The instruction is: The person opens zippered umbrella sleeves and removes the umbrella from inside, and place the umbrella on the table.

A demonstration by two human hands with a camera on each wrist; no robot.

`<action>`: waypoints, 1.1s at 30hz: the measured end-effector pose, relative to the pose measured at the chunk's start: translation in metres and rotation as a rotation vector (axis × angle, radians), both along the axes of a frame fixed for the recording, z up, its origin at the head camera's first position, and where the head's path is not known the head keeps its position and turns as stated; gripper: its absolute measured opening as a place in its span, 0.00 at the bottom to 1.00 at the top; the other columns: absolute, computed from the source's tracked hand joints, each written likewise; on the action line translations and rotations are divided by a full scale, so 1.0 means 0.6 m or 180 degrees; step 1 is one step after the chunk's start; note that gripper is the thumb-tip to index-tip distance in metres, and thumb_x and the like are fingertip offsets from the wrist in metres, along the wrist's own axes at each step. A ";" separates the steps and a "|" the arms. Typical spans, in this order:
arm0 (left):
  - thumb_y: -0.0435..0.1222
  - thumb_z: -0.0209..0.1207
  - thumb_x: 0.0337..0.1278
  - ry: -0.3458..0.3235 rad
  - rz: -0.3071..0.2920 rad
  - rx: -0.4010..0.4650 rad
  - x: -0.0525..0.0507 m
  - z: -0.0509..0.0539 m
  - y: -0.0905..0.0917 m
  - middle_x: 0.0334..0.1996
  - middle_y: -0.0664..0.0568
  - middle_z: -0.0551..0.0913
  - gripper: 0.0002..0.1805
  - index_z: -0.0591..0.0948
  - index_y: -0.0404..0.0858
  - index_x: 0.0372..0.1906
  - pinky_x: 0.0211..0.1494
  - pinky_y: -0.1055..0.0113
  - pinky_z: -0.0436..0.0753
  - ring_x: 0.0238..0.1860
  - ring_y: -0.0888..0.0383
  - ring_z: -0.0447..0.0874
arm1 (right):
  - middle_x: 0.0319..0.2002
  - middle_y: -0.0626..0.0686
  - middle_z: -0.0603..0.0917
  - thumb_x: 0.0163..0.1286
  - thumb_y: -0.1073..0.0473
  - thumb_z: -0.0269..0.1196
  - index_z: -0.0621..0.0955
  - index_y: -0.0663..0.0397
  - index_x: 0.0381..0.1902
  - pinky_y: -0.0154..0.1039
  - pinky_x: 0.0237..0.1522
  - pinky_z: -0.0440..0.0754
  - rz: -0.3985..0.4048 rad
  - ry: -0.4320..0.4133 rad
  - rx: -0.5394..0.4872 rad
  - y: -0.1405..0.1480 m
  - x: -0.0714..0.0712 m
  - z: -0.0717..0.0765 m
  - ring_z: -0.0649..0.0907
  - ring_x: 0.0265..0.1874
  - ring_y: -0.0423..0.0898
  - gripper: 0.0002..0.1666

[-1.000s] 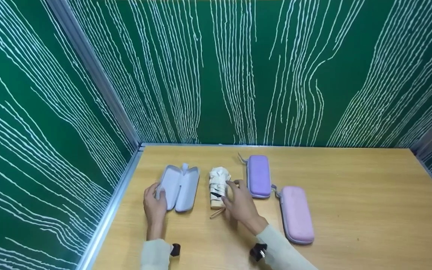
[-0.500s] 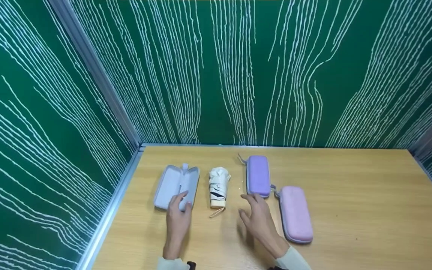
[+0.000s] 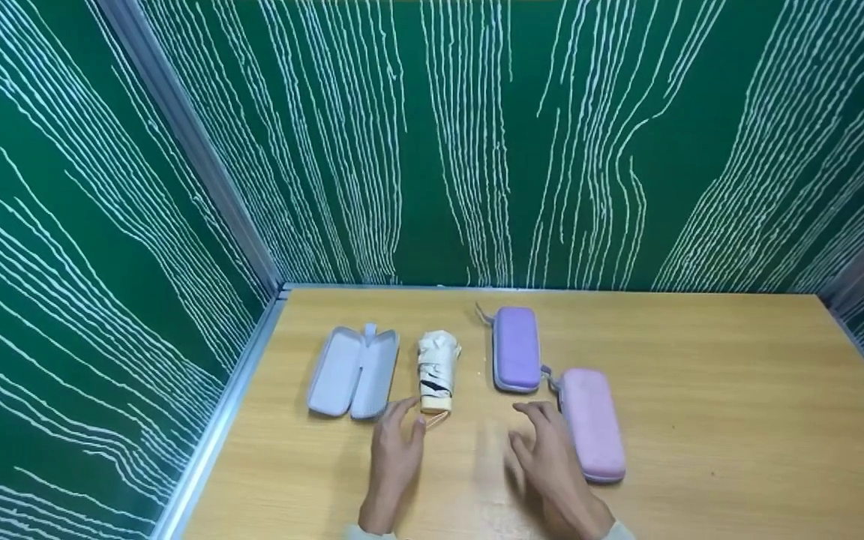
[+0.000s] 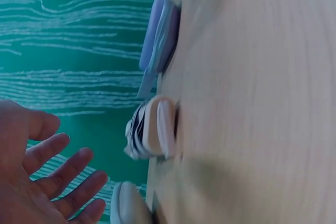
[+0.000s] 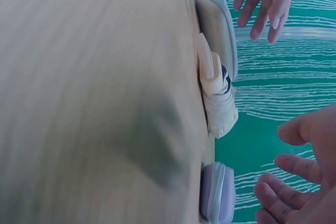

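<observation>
My left hand (image 3: 396, 450) hovers in front of the folded umbrella (image 3: 437, 367), its fingers relaxed and holding nothing. The umbrella is cream with dark markings, a pale handle and a wrist loop, and it lies lengthwise on the table. To its left an opened pale-grey case (image 3: 336, 371) shows its bare inside. My right hand (image 3: 552, 457), also relaxed and holding nothing, is beside the closed pink zip case (image 3: 593, 424). Behind that lies a closed purple zip case (image 3: 517, 349). In the left wrist view the fingers (image 4: 68, 174) are spread apart, away from the umbrella.
The wooden table (image 3: 724, 390) ends at a green wall (image 3: 462, 150) with white wavy lines. Another green panel (image 3: 64, 262) stands along the left side, behind a metal edge strip (image 3: 207, 450).
My left hand has let go of the grey case and moved right and nearer me. The right hand has drawn back from the umbrella toward the pink case. The objects stay where they were.
</observation>
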State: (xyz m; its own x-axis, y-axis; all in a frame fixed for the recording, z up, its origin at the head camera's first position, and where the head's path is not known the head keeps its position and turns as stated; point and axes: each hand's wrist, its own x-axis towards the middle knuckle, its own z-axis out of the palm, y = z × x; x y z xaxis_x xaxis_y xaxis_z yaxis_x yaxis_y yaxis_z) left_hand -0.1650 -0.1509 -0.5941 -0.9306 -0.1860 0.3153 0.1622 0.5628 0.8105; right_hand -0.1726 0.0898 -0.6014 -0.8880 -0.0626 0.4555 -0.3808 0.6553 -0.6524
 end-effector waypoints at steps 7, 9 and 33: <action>0.27 0.66 0.64 -0.0030 -0.0084 -0.0053 0.005 -0.007 0.032 0.51 0.45 0.87 0.16 0.86 0.35 0.56 0.65 0.44 0.81 0.57 0.42 0.85 | 0.46 0.60 0.85 0.55 0.74 0.75 0.85 0.67 0.51 0.60 0.52 0.83 -0.0038 0.0110 0.0051 0.021 0.011 -0.005 0.85 0.47 0.60 0.24; 0.27 0.65 0.64 -0.0097 -0.0144 -0.0024 0.007 -0.008 0.041 0.51 0.45 0.87 0.16 0.86 0.35 0.56 0.65 0.44 0.81 0.58 0.42 0.85 | 0.46 0.61 0.85 0.54 0.74 0.75 0.85 0.67 0.51 0.60 0.51 0.82 -0.0062 0.0133 0.0054 0.026 0.013 -0.005 0.85 0.46 0.61 0.24; 0.28 0.66 0.63 -0.0093 -0.0568 -0.0311 -0.007 -0.005 0.147 0.55 0.47 0.86 0.20 0.85 0.36 0.60 0.66 0.51 0.81 0.59 0.47 0.84 | 0.48 0.63 0.85 0.58 0.74 0.73 0.86 0.67 0.53 0.57 0.47 0.82 -0.0436 -0.0225 0.0014 0.099 0.017 0.013 0.84 0.45 0.61 0.23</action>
